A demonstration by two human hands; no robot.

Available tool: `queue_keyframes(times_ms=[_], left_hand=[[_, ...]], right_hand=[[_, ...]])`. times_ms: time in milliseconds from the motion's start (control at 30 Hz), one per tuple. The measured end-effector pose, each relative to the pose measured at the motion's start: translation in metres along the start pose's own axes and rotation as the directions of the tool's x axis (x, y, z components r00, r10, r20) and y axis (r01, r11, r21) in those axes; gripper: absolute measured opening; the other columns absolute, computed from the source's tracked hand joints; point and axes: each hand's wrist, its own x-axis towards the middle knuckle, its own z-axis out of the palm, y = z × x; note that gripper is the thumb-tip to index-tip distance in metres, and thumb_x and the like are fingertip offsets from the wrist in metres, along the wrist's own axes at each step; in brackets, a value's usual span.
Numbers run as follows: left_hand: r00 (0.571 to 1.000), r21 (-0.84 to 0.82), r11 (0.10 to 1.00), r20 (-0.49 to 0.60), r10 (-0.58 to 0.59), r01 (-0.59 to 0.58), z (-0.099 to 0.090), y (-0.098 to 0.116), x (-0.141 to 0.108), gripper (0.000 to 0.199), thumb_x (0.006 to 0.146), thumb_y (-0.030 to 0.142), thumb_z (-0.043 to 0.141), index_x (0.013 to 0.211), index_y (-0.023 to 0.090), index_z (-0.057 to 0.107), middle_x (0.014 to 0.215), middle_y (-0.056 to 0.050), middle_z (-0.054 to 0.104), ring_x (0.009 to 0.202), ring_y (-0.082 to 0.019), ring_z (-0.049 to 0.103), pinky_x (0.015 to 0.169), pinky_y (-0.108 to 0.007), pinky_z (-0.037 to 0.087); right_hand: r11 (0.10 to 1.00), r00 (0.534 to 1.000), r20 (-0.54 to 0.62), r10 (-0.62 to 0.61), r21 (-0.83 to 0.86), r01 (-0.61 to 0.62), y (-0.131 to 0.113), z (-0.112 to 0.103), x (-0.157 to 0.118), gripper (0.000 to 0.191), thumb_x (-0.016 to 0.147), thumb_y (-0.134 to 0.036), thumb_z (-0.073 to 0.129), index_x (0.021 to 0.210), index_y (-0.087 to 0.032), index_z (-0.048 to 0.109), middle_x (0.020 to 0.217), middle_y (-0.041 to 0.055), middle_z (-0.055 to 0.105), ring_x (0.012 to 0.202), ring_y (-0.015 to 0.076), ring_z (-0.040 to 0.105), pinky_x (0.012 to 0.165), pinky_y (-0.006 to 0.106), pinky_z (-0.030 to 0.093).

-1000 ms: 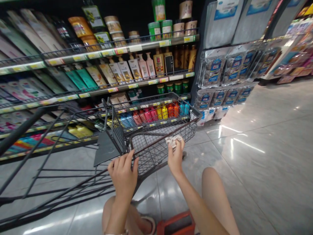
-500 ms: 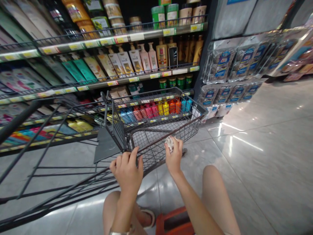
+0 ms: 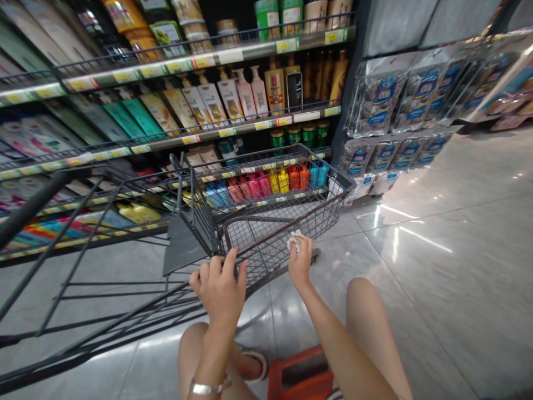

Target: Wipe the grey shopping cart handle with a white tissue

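A dark wire shopping cart (image 3: 283,222) stands in front of me, its basket side facing my hands. My left hand (image 3: 220,286) rests over the cart's near top rail with its fingers curled on the bar; the thumb sticks out to the right. Closed around a crumpled whitish cloth or tissue, my right hand (image 3: 301,261) is at the outer side of the basket. The crumpled cloth (image 3: 294,241) shows above its fingers, against the wire mesh. Through the mesh, the basket holds nothing that I can make out.
Shelves of bottles (image 3: 166,139) run behind the cart. Silvery packets (image 3: 377,103) hang at the right on a rack. An orange-red stool (image 3: 283,378) is below me between my legs. Grey tiled floor (image 3: 449,266) extends to the right.
My right hand has turned slightly and shifted a little right along the basket side with the cloth. My left hand stays on the rail. The view has shifted slightly.
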Motion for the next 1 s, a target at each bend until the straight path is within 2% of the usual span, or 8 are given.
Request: queue_keyframes(times_ms=[233,467,533,600,700,767,867,1000], left_hand=[[0.995,-0.003,1.0,-0.101,-0.013,0.013,0.012,-0.002,0.001,0.032,0.086,0.046,0.051,0.097,0.021,0.069,0.071,-0.005,0.061,0.073,-0.021,0.045,0.077,-0.035,0.025],[0.984,-0.015,1.0,-0.18,-0.011,0.009,0.013,0.002,0.004,0.025,0.088,0.039,0.052,0.092,0.021,0.069,0.067,-0.003,0.062,0.069,-0.019,0.046,0.074,-0.034,0.026],[0.979,-0.017,1.0,-0.202,-0.012,0.009,0.013,0.003,0.004,0.023,0.088,0.038,0.054,0.091,0.02,0.068,0.066,-0.002,0.062,0.069,-0.019,0.047,0.074,-0.034,0.026],[0.98,-0.015,1.0,-0.201,-0.007,0.004,0.012,0.004,0.004,0.021,0.087,0.037,0.055,0.091,0.02,0.068,0.067,-0.002,0.062,0.069,-0.019,0.047,0.074,-0.034,0.027],[0.984,-0.007,1.0,-0.177,0.004,-0.006,0.011,0.004,0.003,0.02,0.087,0.034,0.055,0.093,0.02,0.068,0.068,-0.002,0.063,0.071,-0.02,0.047,0.075,-0.035,0.027],[0.987,-0.007,1.0,-0.163,0.012,-0.013,0.009,0.004,0.002,0.02,0.087,0.033,0.054,0.095,0.019,0.067,0.07,-0.003,0.063,0.072,-0.02,0.047,0.075,-0.035,0.027],[0.989,-0.017,1.0,-0.148,0.018,-0.021,0.007,0.004,0.0,0.021,0.087,0.031,0.053,0.096,0.019,0.067,0.071,-0.003,0.063,0.073,-0.021,0.048,0.075,-0.035,0.028],[0.986,-0.019,0.999,-0.162,0.026,-0.03,0.006,0.006,0.0,0.02,0.087,0.029,0.053,0.097,0.019,0.067,0.071,-0.004,0.063,0.072,-0.021,0.048,0.074,-0.035,0.028]], right_hand=[[0.999,0.999,-0.032,0.042,0.02,-0.042,0.007,0.0,-0.003,0.018,0.087,-0.022,0.041,0.096,-0.019,0.057,0.1,0.0081,0.051,0.097,0.0197,0.052,0.089,0.037,0.042],[0.97,0.961,-0.137,0.242,0.041,-0.238,0.012,0.002,-0.003,0.013,0.082,-0.027,0.044,0.089,-0.019,0.053,0.095,0.0087,0.054,0.094,0.0213,0.053,0.088,0.037,0.041],[0.927,0.918,-0.14,0.37,0.115,-0.356,0.018,0.002,-0.004,0.013,0.078,-0.03,0.049,0.085,-0.02,0.053,0.093,0.0077,0.056,0.094,0.0217,0.052,0.087,0.036,0.04],[0.85,0.846,-0.136,0.516,0.208,-0.484,0.025,0.004,-0.007,0.016,0.07,-0.034,0.056,0.078,-0.02,0.053,0.084,0.0053,0.057,0.088,0.0219,0.053,0.083,0.034,0.041],[0.747,0.763,-0.098,0.639,0.316,-0.585,0.033,0.009,-0.015,0.021,0.062,-0.038,0.061,0.069,-0.02,0.051,0.066,0.0008,0.056,0.072,0.0199,0.054,0.071,0.032,0.043],[0.7,0.745,-0.045,0.666,0.385,-0.602,0.032,0.015,-0.019,0.025,0.061,-0.04,0.06,0.072,-0.019,0.054,0.064,0.0,0.058,0.066,0.0182,0.055,0.064,0.03,0.045],[0.622,0.728,0.042,0.685,0.487,-0.613,0.024,0.021,-0.02,0.033,0.055,-0.038,0.061,0.08,-0.017,0.06,0.068,0.0009,0.064,0.065,0.017,0.059,0.064,0.029,0.047],[0.554,0.697,0.097,0.711,0.533,-0.639,0.013,0.016,-0.014,0.036,0.044,-0.029,0.068,0.077,-0.013,0.066,0.065,0.002,0.066,0.06,0.0163,0.059,0.06,0.029,0.047]])
